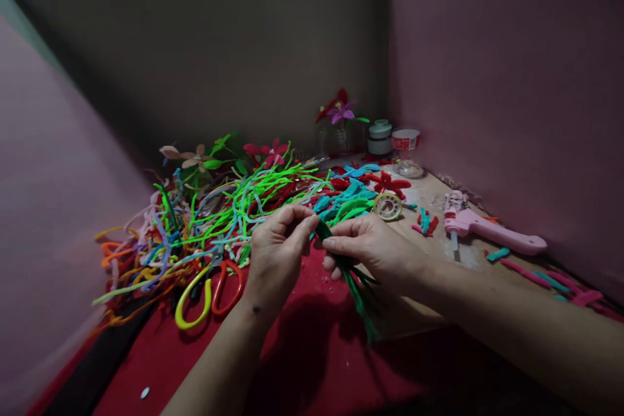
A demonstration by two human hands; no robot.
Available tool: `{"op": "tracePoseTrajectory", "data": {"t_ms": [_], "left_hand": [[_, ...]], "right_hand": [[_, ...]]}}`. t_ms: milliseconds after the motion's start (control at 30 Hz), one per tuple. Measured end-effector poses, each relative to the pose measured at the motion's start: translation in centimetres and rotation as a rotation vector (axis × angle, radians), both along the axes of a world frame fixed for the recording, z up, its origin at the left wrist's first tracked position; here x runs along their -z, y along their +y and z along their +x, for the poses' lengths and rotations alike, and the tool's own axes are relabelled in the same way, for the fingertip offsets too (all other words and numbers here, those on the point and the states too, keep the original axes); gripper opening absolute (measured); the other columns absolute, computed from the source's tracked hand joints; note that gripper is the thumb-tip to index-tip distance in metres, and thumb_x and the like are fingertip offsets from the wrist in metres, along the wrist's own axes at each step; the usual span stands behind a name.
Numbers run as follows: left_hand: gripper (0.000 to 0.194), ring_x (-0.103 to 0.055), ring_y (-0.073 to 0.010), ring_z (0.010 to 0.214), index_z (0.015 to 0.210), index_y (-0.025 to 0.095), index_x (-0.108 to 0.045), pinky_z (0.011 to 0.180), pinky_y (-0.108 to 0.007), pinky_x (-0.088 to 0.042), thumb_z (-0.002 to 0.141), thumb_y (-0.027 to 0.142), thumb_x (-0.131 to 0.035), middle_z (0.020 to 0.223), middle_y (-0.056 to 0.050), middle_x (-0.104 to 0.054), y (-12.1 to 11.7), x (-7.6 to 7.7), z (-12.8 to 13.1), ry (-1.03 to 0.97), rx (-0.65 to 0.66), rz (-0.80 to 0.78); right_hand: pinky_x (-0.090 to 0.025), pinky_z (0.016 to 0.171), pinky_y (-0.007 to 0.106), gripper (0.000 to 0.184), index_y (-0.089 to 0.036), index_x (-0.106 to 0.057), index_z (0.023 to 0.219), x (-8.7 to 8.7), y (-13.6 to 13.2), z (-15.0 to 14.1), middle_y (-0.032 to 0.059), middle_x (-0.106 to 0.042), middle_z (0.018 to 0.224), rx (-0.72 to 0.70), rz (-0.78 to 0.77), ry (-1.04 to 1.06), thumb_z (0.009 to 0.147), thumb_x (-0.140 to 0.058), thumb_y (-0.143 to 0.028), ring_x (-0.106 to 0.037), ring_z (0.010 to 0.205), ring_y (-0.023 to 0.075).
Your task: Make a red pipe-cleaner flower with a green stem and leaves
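Note:
A bundle of dark green pipe cleaners (358, 299) hangs between my hands above the red table cover. My left hand (283, 253) pinches its upper end between thumb and forefinger. Just below, my right hand (365, 247) is closed round the same bundle, and the loose ends trail down beneath it. Beyond my hands lies a heap of bright green pipe cleaners (258, 192). Left of my left wrist rest scissors with one yellow and one red handle (207, 299). Close behind my right hand is a roll of tape (388, 206).
On the right, a pink glue gun (502, 231) lies on a board (433, 198). Pipe-cleaner flowers (341, 112), a small jar (379, 136) and a clear cup with a red label (405, 143) stand at the back. Turquoise leaf shapes (353, 192) lie mid-table. Walls enclose both sides.

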State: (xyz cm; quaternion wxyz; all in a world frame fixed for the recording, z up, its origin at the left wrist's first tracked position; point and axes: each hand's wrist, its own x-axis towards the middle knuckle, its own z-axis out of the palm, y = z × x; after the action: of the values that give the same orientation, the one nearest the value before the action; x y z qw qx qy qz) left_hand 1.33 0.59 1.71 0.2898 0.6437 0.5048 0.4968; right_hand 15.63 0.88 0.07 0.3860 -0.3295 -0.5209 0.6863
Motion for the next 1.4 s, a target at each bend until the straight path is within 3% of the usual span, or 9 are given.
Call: {"op": "tracePoseTrajectory", "data": {"t_ms": [233, 300, 433, 533, 667, 900, 1133, 1400], "left_hand": [[0.009, -0.051, -0.0099, 0.060, 0.070, 0.018, -0.056, 0.060, -0.021, -0.040, 0.077, 0.024, -0.054, 0.066, 0.001, -0.056, 0.3, 1.2, -0.1, 0.384, -0.172, 0.343], [0.010, -0.049, -0.0094, 0.057, 0.072, 0.018, -0.056, 0.057, -0.021, -0.040, 0.077, 0.026, -0.055, 0.067, 0.000, -0.056, 0.4, 1.0, -0.2, 0.330, -0.119, 0.280], [0.022, -0.037, -0.0058, 0.040, 0.088, 0.017, -0.057, 0.039, -0.019, -0.028, 0.076, 0.035, -0.056, 0.055, 0.004, -0.050, 0.9, 0.4, -0.4, -0.028, 0.163, -0.200], [0.024, -0.032, -0.0043, 0.038, 0.072, 0.014, -0.059, 0.037, -0.018, -0.021, 0.075, 0.037, -0.056, 0.048, 0.004, -0.046, 1.1, 0.3, -0.3, -0.095, 0.269, -0.383], [0.033, -0.026, -0.0035, 0.037, 0.050, 0.014, -0.047, 0.037, -0.019, -0.018, 0.073, 0.035, -0.058, 0.040, 0.006, -0.037, 0.8, 0.1, 0.0, 0.013, 0.118, -0.320], [0.032, -0.028, -0.0056, 0.043, 0.048, 0.014, -0.051, 0.040, -0.020, -0.021, 0.073, 0.034, -0.056, 0.044, 0.005, -0.033, 0.8, -0.1, -0.5, 0.369, -0.021, -0.074], [0.036, -0.027, -0.0049, 0.037, 0.045, 0.015, -0.046, 0.037, -0.020, -0.019, 0.072, 0.038, -0.056, 0.038, 0.006, -0.033, 1.2, -0.4, -0.9, 0.305, 0.036, -0.185], [0.036, -0.027, -0.0042, 0.036, 0.043, 0.015, -0.045, 0.036, -0.019, -0.019, 0.070, 0.036, -0.058, 0.036, 0.006, -0.034, 1.5, -0.3, -0.9, 0.278, 0.023, -0.194]], "right_hand": [[-0.051, 0.048, 0.025, 0.011, -0.011, -0.053, 0.067, 0.5, 0.2, 0.0, 0.0043, -0.062, 0.056, -0.175, -0.230, 0.077, 0.076, -0.048, -0.011, -0.061, 0.046, 0.0133], [-0.051, 0.048, 0.025, 0.009, -0.011, -0.053, 0.068, 0.7, 0.3, 0.2, 0.0042, -0.062, 0.055, -0.189, -0.240, 0.098, 0.075, -0.048, -0.010, -0.061, 0.047, 0.0139], [-0.051, 0.046, 0.026, 0.009, -0.010, -0.055, 0.073, 0.8, 0.4, 0.6, 0.0063, -0.063, 0.058, -0.222, -0.239, 0.099, 0.076, -0.046, -0.010, -0.063, 0.048, 0.0157], [-0.051, 0.046, 0.025, 0.009, -0.010, -0.056, 0.077, 0.8, 0.5, 0.8, 0.0076, -0.065, 0.062, -0.237, -0.228, 0.079, 0.076, -0.047, -0.010, -0.062, 0.049, 0.0149], [-0.049, 0.047, 0.023, 0.008, -0.011, -0.054, 0.072, 0.8, 0.6, 0.7, 0.0077, -0.065, 0.062, -0.229, -0.214, 0.025, 0.077, -0.047, -0.012, -0.061, 0.048, 0.0133], [-0.046, 0.053, 0.017, 0.015, -0.011, -0.053, 0.059, 0.9, 0.0, 0.3, 0.0020, -0.061, 0.054, -0.169, -0.207, -0.059, 0.072, -0.048, -0.005, -0.059, 0.051, 0.0085], [-0.050, 0.046, 0.023, 0.018, -0.014, -0.048, 0.083, 1.4, 0.2, 0.3, 0.0039, -0.065, 0.062, -0.316, -0.283, 0.054, 0.070, -0.043, -0.004, -0.063, 0.052, 0.0147], [-0.052, 0.052, 0.024, 0.020, -0.012, -0.050, 0.082, 2.1, 0.1, 0.2, 0.0061, -0.065, 0.060, -0.297, -0.333, 0.102, 0.070, -0.039, -0.001, -0.064, 0.052, 0.0137]]}}
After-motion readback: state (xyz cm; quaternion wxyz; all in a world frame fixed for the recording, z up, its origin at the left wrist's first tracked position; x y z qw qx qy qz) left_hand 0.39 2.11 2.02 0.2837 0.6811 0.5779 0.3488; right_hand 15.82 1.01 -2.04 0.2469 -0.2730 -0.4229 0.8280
